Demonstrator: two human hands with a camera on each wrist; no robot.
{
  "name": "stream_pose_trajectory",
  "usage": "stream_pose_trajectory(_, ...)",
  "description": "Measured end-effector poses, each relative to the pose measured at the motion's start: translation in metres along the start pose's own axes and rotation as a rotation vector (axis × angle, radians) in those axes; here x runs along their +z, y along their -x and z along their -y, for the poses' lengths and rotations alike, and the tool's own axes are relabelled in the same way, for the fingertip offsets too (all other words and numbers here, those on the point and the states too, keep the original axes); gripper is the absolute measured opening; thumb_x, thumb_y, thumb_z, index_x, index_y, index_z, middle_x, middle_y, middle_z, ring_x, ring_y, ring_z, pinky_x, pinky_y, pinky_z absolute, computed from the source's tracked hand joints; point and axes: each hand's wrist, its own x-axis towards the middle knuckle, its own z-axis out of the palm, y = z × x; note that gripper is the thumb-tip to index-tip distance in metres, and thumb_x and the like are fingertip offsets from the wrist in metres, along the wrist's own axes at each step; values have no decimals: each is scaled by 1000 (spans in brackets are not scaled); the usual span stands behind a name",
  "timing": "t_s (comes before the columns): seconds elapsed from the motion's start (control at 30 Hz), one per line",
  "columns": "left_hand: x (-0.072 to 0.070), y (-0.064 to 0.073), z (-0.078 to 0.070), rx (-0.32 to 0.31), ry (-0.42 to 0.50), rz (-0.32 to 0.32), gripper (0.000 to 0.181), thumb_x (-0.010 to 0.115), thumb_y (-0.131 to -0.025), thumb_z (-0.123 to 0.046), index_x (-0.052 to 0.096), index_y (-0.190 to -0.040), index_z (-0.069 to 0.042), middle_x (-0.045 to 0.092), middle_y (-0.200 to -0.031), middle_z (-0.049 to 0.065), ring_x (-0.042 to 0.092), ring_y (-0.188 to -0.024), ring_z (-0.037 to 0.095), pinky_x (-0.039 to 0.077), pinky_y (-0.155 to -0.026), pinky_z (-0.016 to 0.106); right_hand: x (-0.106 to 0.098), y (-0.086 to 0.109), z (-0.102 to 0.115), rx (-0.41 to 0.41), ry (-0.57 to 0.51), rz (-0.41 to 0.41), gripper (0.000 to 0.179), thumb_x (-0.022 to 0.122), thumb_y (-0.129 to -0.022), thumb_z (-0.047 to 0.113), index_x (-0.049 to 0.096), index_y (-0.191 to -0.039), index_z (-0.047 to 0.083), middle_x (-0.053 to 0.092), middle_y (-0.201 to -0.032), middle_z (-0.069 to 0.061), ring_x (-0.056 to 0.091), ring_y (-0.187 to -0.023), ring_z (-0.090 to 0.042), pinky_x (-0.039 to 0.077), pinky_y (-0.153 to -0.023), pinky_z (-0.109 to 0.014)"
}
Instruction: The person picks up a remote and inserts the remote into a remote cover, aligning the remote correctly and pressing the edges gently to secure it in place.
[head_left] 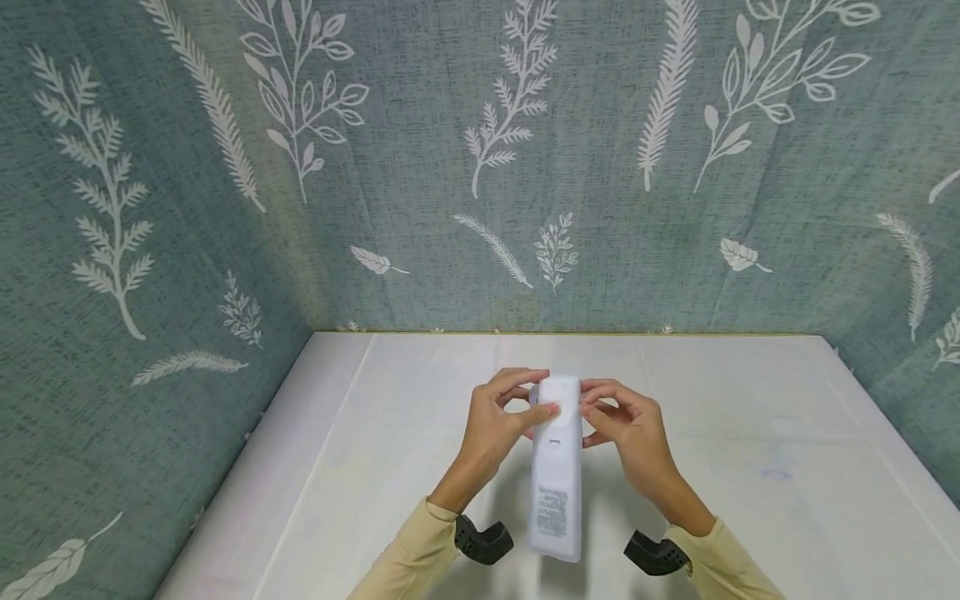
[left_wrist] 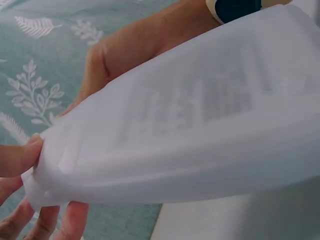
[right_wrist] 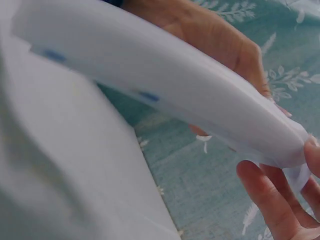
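Note:
A long white remote control [head_left: 556,467] is held up over the white table, its back with a small notch and a block of grey print toward the head camera. Thin see-through film [right_wrist: 297,177] hangs loose about its far end, and small blue marks show along one edge in the right wrist view. My left hand [head_left: 498,421] grips the far end from the left, thumb flat on the back and fingers behind. From the right, my right hand [head_left: 626,421] pinches at the same end, thumb and fingertips at the edge. In the left wrist view the remote's body hides part of the right hand [left_wrist: 135,50].
The white table [head_left: 375,467] spreads out beneath both hands. Green-blue cloth [head_left: 420,167] printed with white leaves stands at the back and both sides. Each wrist wears a black camera mount [head_left: 483,542] over a pale yellow sleeve [head_left: 408,550].

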Motion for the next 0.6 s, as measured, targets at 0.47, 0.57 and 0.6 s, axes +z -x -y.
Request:
stream_pose_trajectory(0.47,-3,-3,22,-45,66,-13,40,78,-77,-4,68,-116,-9,63,-113,8,60,-93,23,58,-61,41,-2,-9,10,14,-32,81,40,67,-83,-6,49,-119,-8,57,-112,-10,66,-87,-18,58,-60,-39)
stream_pose_trajectory(0.57,-5,-3,24,-27,138,13,35,74,-79,-1,68,-114,-4,63,-113,12,61,-95,25,59,-63,42,-5,-10,10,12,-20,67,41,66,-84,-6,51,-122,-6,59,-111,-10,66,-87,-19,58,-61,-38)
stream_pose_trajectory(0.6,-6,-3,24,-18,164,22,33,73,-80,1,68,-113,-1,62,-114,14,61,-96,26,59,-64,43,-7,-11,10,12,-17,65,40,65,-84,-6,51,-122,-6,60,-110,-10,67,-88,-19,58,-62,-38)
